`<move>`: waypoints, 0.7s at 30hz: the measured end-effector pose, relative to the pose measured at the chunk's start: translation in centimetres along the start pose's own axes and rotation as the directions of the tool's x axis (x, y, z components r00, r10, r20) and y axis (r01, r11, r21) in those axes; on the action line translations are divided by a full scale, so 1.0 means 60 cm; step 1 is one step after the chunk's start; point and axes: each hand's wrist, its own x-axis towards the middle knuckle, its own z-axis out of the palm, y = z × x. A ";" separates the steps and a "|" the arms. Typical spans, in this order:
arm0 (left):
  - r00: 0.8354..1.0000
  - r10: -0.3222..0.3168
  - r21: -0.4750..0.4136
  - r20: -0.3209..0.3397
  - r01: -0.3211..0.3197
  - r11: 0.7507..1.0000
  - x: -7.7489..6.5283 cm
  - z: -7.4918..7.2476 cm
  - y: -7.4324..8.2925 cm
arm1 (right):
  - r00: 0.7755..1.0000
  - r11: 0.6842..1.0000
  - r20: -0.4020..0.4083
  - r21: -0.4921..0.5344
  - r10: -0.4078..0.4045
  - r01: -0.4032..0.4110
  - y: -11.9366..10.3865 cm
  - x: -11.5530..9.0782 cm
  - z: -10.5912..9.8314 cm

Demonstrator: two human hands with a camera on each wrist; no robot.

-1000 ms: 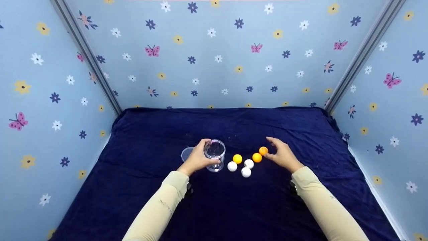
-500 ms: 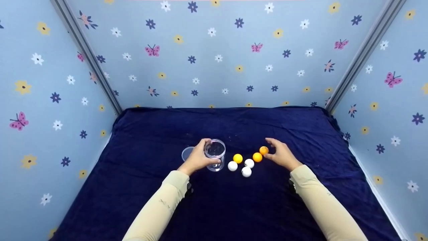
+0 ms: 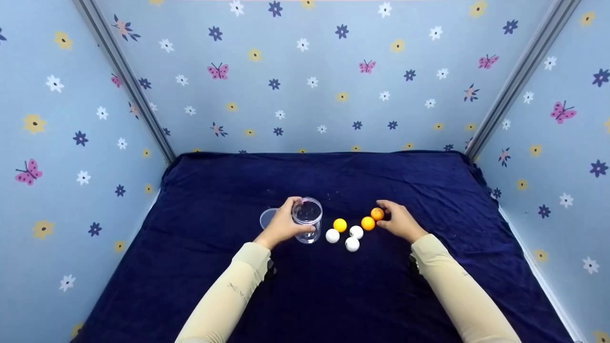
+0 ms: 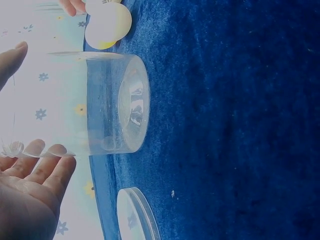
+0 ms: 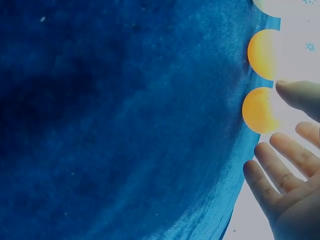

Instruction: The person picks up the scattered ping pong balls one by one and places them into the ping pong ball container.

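The left hand point(image 3: 283, 226) grips one clear plastic jar point(image 3: 310, 218), upright near one round lid point(image 3: 268, 217). Right of it lie three orange ping-pong balls point(image 3: 367, 223) and three white ones point(image 3: 332, 236); the right hand point(image 3: 401, 222), fingers spread, brackets the rightmost orange ball point(image 3: 377, 214), contact unclear.

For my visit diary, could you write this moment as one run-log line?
left grip: holds upright, uncapped clear jar; right grip: open by rightmost orange ball, contact unclear; lid: on blue cloth; white balls: unheld
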 end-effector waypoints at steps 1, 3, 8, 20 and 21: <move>1.000 -0.001 -0.002 -0.001 0.001 1.000 0.000 0.000 0.000 | 1.000 1.000 0.004 0.001 -0.003 0.003 0.001 0.001 0.001; 1.000 -0.002 -0.009 0.000 0.002 1.000 -0.001 0.000 -0.001 | 1.000 1.000 0.012 -0.003 -0.009 0.009 0.002 0.002 0.002; 1.000 -0.004 -0.020 0.002 0.004 1.000 0.000 0.000 -0.002 | 1.000 1.000 0.025 -0.023 -0.004 0.005 0.004 0.004 0.005; 1.000 0.008 -0.034 0.000 -0.008 0.999 0.000 0.000 -0.005 | 1.000 0.996 -0.005 -0.090 -0.016 0.016 0.009 0.010 0.016; 1.000 0.006 -0.032 0.003 -0.006 0.999 -0.001 0.001 -0.006 | 1.000 0.996 -0.008 -0.092 -0.016 0.015 0.009 0.010 0.017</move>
